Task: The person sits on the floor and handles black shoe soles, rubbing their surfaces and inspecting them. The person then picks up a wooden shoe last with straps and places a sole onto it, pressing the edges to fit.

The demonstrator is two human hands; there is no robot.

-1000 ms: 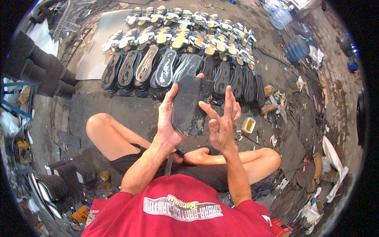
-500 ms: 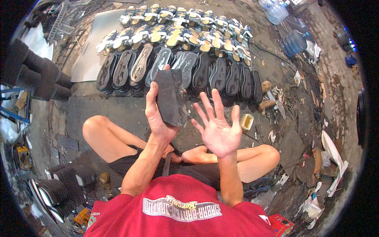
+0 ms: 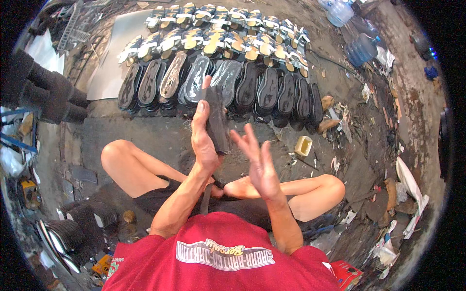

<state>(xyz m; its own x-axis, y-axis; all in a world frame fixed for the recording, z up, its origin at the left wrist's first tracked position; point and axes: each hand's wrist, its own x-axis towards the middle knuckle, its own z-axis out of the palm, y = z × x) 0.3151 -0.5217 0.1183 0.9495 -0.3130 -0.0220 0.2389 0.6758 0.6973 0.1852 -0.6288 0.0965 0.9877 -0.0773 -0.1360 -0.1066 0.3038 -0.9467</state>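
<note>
A dark flat slab (image 3: 217,119) stands steeply tilted at the centre of the frame, gripped by the left hand (image 3: 205,145): thumb along its left side, one fingertip showing past its top, other fingers hidden behind. The palm seems to back it so its face turns toward the right hand (image 3: 263,167), whose loosely spread fingers hold nothing, just right of the slab. Beyond, stacked dark soles (image 3: 246,87) form a row across upper centre, apparently lined up for easy reach, with strapped sandals (image 3: 213,42) behind. A yellowish container (image 3: 303,145) sits right of centre.
</note>
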